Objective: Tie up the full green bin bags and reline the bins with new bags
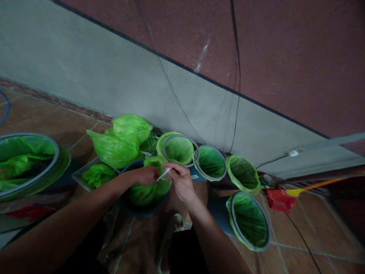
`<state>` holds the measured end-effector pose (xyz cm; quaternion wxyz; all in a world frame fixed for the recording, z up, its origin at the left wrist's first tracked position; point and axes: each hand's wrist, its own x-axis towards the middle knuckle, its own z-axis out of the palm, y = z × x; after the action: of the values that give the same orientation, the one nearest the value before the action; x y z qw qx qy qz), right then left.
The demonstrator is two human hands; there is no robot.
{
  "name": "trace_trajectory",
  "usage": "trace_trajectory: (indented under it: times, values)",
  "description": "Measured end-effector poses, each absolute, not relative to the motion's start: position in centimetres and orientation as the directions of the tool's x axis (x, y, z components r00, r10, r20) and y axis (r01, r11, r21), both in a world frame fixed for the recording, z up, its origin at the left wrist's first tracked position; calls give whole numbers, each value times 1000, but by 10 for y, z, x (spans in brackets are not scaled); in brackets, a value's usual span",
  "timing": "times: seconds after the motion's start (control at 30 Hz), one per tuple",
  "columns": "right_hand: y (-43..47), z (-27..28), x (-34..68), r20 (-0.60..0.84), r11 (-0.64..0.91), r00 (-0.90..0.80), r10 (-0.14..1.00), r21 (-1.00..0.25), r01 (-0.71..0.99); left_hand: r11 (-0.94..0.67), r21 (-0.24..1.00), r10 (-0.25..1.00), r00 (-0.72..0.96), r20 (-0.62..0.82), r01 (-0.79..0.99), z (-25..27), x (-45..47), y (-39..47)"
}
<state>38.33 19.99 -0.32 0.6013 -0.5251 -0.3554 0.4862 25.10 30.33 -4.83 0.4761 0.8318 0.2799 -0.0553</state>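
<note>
A green garbage bag (148,193) sits inside a dark blue bin (123,205) in front of me, with its top gathered up between my hands. A white drawstring (163,174) stretches across the short gap between them. My right hand (182,183) pinches the drawstring between thumb and fingers. Closed like a fist, my left hand (148,176) is at the string's other end; its fingertips are partly hidden. Behind the bin, filled green bags (122,146) lie against the wall, with loose white strings (151,133) at their tied necks.
Several green-lined bins, including one (211,163) at the wall and one (251,220) at right, surround me. A large lined bin (58,152) stands left, beside a small container (78,178) of green plastic. A red dustpan (281,200) and cables (238,76) are rightward.
</note>
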Motion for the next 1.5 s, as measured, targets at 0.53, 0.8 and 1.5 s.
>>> trace_trajectory:
  times: [0.53, 0.8, 1.5]
  values:
    - [206, -5, 396, -280, -94, 274, 920, -837, -539, -193, 890, 475, 833, -284, 413, 27, 223, 333]
    - [211, -1, 364, -126, -129, 105, 987, -991, 22, 232, 971, 693, 712, -119, -64, 61, 246, 298]
    - [229, 12, 416, -405, -79, 498, 767, -829, -553, -197, 874, 619, 748, -240, 444, -29, 250, 312]
